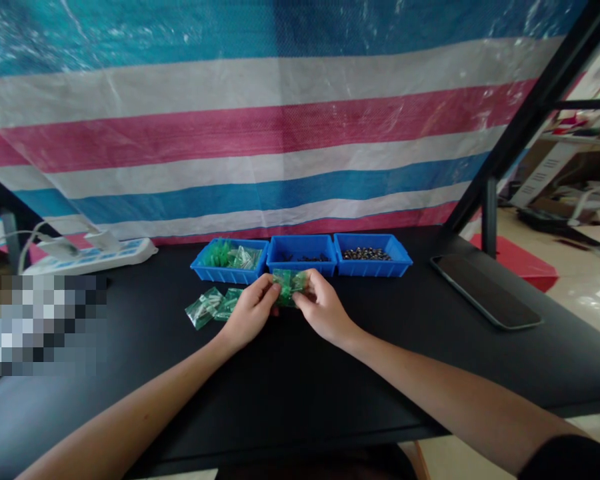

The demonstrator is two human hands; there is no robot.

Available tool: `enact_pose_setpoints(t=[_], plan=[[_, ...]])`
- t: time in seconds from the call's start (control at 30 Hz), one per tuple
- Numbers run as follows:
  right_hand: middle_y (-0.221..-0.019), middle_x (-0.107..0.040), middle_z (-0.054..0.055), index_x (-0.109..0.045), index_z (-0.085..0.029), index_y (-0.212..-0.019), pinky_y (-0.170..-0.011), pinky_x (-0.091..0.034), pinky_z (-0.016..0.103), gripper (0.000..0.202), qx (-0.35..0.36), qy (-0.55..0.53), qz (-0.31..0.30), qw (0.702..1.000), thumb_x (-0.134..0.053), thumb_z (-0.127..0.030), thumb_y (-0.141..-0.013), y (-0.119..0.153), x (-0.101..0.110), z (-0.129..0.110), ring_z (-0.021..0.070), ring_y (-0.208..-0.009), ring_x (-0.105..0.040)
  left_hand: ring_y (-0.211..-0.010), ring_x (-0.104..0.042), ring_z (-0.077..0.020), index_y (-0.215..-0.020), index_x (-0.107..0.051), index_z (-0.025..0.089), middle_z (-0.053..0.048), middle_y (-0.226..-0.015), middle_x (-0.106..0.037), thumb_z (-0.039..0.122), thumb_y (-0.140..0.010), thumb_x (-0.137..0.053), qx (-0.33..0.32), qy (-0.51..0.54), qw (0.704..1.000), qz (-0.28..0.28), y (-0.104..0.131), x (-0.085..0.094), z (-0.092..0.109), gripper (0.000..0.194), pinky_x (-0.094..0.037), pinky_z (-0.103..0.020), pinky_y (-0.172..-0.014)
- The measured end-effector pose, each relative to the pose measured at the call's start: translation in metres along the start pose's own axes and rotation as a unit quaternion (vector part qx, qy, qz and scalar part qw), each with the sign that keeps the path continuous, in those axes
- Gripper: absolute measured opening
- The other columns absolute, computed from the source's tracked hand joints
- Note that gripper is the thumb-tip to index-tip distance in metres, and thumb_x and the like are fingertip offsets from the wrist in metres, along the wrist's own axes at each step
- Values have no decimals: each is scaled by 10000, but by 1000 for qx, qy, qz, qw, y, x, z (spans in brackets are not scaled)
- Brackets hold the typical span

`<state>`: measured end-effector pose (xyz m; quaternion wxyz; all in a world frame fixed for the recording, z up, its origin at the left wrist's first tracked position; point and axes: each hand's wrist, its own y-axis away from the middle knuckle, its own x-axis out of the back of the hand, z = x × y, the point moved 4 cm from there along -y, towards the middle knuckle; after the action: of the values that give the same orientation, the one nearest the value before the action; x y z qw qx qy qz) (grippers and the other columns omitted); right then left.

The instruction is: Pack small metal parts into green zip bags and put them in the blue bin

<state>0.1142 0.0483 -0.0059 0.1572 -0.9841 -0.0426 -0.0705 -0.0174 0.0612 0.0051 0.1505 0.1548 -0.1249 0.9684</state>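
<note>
Between my two hands is a small clear plastic bag with green pieces in it [287, 288]. My left hand [254, 307] pinches its left side, and my right hand [324, 305] grips its right side. Just left of my left hand, two more small bags [204, 308] lie on the black table [280, 400]. Behind the hands stand three blue bins in a row. The left bin [230, 273] holds green pieces and clear bags, the middle bin [303, 267] has dark screws, and the right bin [375, 268] contains shiny metal parts.
A white power strip [95, 257] with plugs and cables lies at the back left. A dark phone [485, 291] rests on the right side. Black frame bars [489, 217] rise at both sides, before a striped sheet [280, 133]. The left edge holds a blurred-out area.
</note>
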Motion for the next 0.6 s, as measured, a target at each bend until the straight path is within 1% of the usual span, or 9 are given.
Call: enact_pose_setpoints(t=[0.1, 0.2, 0.27, 0.33, 0.4, 0.5, 0.6], plan=[[-769, -543, -4, -467, -199, -846, -622, -428, 273, 117, 25, 18, 40, 999, -498, -152, -744, -1, 4, -4, 138, -680, -531, -540, -491, -95, -783, -455, 170, 42, -630, -466, 323, -823, -456, 7, 18, 1000, -14, 1, -1, -1, 158, -390, -206, -492], [-711, -506, -13, -467, -198, -738, -585, -411, 259, 91, 45, 49, 54, 996, -483, -113, -713, -2, 7, -11, 135, -654, -511, -631, -515, -120, -824, -458, 172, 15, -700, -510, 282, -793, -480, 7, 26, 999, -23, 1, -1, -2, 116, -420, -228, -549], [-730, -498, -3, -464, -196, -673, -592, -408, 256, 133, 73, 67, 59, 993, -464, -63, -666, -2, 9, -16, 142, -693, -514, -766, -533, -146, -810, -455, 176, -17, -807, -532, 218, -751, -491, -21, 25, 999, -9, 1, 1, -1, 81, -438, -249, -626], [-794, -503, 21, -474, -190, -635, -633, -413, 265, 171, 109, 79, 65, 989, -442, -24, -615, -2, 10, -20, 159, -789, -524, -930, -508, -175, -762, -452, 176, -53, -941, -522, 151, -710, -465, -58, 7, 998, 13, 0, 3, 2, 59, -431, -261, -693], [-843, -499, 40, -483, -186, -614, -670, -415, 278, 184, 131, 84, 71, 985, -435, -10, -588, -1, 11, -22, 176, -867, -520, -1014, -470, -191, -709, -442, 175, -72, -1006, -499, 119, -688, -426, -77, -17, 997, 25, 0, 4, 3, 62, -418, -260, -706], [-847, -509, 40, -491, -185, -612, -685, -413, 283, 181, 134, 85, 67, 985, -444, -12, -592, -2, 11, -20, 178, -878, -522, -983, -476, -185, -697, -437, 175, -67, -979, -500, 119, -694, -413, -71, -22, 997, 25, -1, 3, 1, 61, -407, -253, -688], [-777, -531, 13, -508, -189, -671, -639, -404, 266, 141, 93, 88, 55, 990, -478, -53, -651, -3, 10, -17, 156, -768, -525, -833, -496, -151, -759, -443, 175, -29, -863, -509, 170, -739, -454, -49, 3, 999, 17, -1, 3, 0, 23, -397, -250, -671]])
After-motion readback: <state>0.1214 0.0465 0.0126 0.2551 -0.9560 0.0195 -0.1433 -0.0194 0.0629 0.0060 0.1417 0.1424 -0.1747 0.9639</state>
